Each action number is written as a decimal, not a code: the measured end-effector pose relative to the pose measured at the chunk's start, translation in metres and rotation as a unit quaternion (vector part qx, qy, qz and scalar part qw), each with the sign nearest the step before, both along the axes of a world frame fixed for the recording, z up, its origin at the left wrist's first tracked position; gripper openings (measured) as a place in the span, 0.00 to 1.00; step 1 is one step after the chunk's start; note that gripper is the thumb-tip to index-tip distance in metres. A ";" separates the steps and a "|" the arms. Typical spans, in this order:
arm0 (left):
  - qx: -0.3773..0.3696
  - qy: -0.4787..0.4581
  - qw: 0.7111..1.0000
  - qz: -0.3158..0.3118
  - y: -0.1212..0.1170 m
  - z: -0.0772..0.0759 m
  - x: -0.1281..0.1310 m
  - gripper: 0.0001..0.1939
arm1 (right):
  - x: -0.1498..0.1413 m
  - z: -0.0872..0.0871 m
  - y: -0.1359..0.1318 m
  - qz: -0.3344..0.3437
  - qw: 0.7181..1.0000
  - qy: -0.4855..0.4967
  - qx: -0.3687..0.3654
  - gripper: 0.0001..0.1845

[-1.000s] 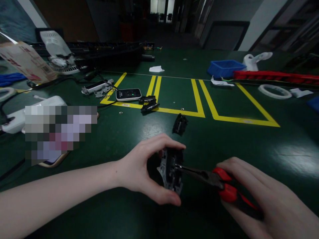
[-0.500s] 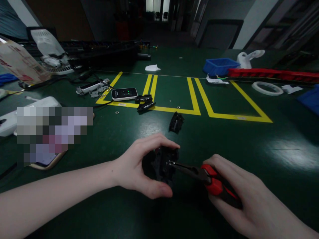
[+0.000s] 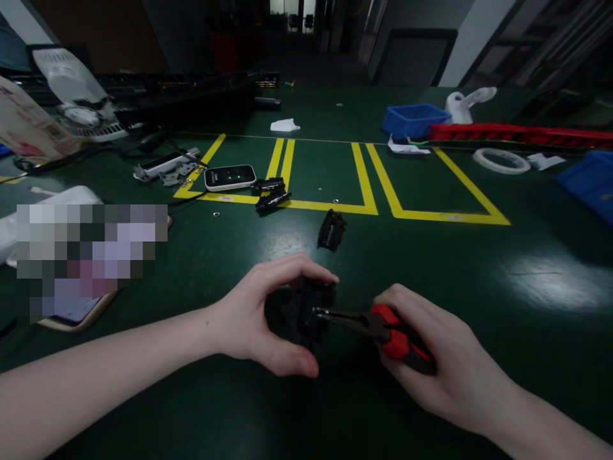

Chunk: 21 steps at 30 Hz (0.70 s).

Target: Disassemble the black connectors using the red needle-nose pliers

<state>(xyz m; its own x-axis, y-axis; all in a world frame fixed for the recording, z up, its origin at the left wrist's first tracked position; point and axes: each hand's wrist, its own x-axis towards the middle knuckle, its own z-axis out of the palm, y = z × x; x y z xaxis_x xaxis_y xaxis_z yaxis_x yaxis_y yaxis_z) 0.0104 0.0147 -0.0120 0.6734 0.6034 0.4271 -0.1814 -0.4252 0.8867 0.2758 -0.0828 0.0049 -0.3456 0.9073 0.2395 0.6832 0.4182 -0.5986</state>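
While gripping black part [image 3: 309,313] between thumb and fingers of left hand [image 3: 268,319], holds red-handled pliers [image 3: 357,322] in closed right hand [image 3: 431,345]. Keeps black part low over near side of table [image 3: 479,275], with plier tips against its open face. Cannot tell from here any bite of the tips; too dark for detail inside.

Has loose black part [image 3: 331,230] just beyond left hand, closest to the work. Farther off and left, shows black pieces [image 3: 271,195] on yellow tape [image 3: 325,206], beside white-edged device [image 3: 230,177] with green lights. Has cable [image 3: 191,199] running left from the device, plus metal parts [image 3: 165,167] near it. Shows small ring [image 3: 216,214] in front of tape and second ring [image 3: 336,201] by tape line.

At left, has phone [image 3: 76,313] mostly hidden under pixelated patch, beyond left forearm, with white casing [image 3: 71,199] behind. Farther back, shows white vented housing [image 3: 67,75] and long dark assembly [image 3: 191,96]. Toward far right, has blue bin [image 3: 414,121], white plastic piece [image 3: 465,105], red strip [image 3: 522,135], tape roll [image 3: 501,161] and paper scrap [image 3: 546,161]. Shows second blue bin [image 3: 591,185] at right edge, well apart from right hand.
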 end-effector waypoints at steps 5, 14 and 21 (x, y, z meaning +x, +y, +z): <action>0.120 -0.053 0.991 0.040 -0.004 -0.005 0.001 0.49 | -0.001 0.001 0.000 0.004 1.000 0.005 -0.009 0.08; 0.178 -0.045 0.981 0.067 -0.005 -0.005 0.002 0.51 | -0.002 0.003 0.001 -0.002 1.000 -0.002 -0.027 0.07; 0.159 -0.048 0.986 0.033 -0.004 -0.006 0.003 0.51 | -0.003 0.005 0.002 0.007 1.000 -0.009 -0.026 0.07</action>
<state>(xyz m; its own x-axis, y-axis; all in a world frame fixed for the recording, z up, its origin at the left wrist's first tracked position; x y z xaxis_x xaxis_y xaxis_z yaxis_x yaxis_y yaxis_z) 0.0131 0.0108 -0.0176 0.5846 0.4698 0.6615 -0.2213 -0.6921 0.6871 0.2732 -0.0813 0.0100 -0.3622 0.9134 0.1856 0.6883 0.3964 -0.6075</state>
